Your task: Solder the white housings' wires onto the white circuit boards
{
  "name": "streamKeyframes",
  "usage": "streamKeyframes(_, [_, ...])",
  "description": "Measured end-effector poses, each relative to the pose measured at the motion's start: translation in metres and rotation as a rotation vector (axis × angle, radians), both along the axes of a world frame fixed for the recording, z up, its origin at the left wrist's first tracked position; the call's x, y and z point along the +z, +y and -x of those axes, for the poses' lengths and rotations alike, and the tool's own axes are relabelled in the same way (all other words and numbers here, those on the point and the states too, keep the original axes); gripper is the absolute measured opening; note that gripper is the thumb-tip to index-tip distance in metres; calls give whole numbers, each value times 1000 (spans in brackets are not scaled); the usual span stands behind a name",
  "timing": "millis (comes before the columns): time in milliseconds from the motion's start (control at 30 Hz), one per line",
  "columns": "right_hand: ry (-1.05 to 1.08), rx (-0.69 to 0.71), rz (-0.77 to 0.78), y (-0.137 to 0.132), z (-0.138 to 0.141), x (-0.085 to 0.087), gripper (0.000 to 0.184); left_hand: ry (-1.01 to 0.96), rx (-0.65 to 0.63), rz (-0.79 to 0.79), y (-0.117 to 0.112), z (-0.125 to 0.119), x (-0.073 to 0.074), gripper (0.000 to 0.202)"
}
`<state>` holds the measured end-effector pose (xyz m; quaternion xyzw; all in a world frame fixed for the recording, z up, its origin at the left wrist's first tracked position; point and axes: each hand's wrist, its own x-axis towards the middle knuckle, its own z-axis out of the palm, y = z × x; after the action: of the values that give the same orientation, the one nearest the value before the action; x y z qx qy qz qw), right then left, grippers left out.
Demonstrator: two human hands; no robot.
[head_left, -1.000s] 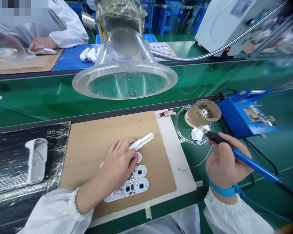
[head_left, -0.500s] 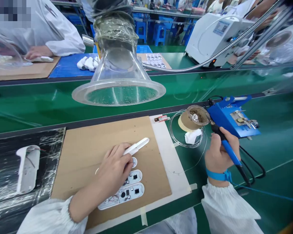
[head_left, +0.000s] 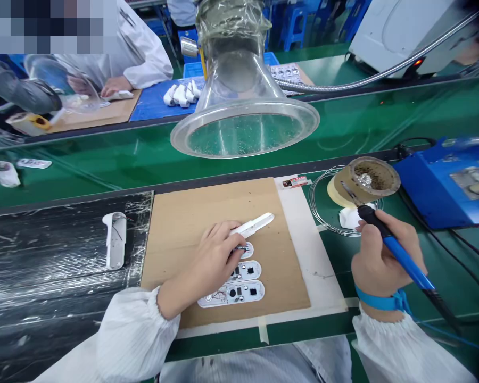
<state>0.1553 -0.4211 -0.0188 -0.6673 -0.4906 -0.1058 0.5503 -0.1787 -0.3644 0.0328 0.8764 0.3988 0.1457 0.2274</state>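
Note:
My right hand [head_left: 387, 250] is closed around the blue handle of a soldering iron [head_left: 407, 258]. The iron's tip is in front of the rim of a round brown tub [head_left: 345, 181] with shiny solder bits inside; contact is unclear. On the cardboard sheet [head_left: 207, 199], my left hand [head_left: 217, 255] has its thumb and index finger pinched at a circuit board [head_left: 248, 250], partly hidden by the fingers. A slim white plastic housing [head_left: 255, 225] lies against its fingers. Two more white-edged boards, an upper one [head_left: 255, 270] and a lower one [head_left: 245, 292], lie below, partly covered by the hand.
A coil of solder wire [head_left: 315, 205] and white wad [head_left: 348, 218] lie beside the tub, near a blue soldering stand [head_left: 435, 181]. Another white housing [head_left: 115, 242] rests on the black-wrapped surface. A clear fume hood [head_left: 243, 127] hangs ahead. A co-worker's hand [head_left: 117, 85] is across the bench.
The iron's tip has moved from the tub's right side to its front left. My view has shifted, so the bench appears farther right and slightly higher. My left hand keeps its place at the boards.

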Motion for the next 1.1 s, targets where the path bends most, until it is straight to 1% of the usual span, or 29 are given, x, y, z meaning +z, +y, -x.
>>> streamKeyframes(100, [20,0,-37,2,1,0,29,0,-16,-1,0,1,-1,15])
streamKeyframes(233, [19,18,-39,3,0,2,29,3,-17,-20,-1,1,-2,15])
streamKeyframes(367, [11,-6,-47,5,0,2,30,27,-13,-25,-1,2,-1,15])
streamKeyframes(533, [4,-41,-29,6,-3,-1,29,86,-30,28,8,8,9,14])
streamKeyframes(633, [20,-57,-19,4,-4,-4,31,77,-35,78,13,11,17,16])
streamKeyframes(700, [45,-49,-19,3,-3,-6,33,64,-28,85,13,12,19,17])
streamKeyframes(767, [73,-31,-35,2,-2,-6,33,58,-21,77,10,12,17,18])
streamKeyframes(867, [82,-10,-58,3,0,-2,31,44,-12,26,5,11,11,17])
streamKeyframes(967, [75,-10,-45,3,2,2,30,38,-5,-26,3,11,4,18])
streamKeyframes(1100, [86,-17,-23,3,3,2,30,47,-2,-18,4,11,5,19])
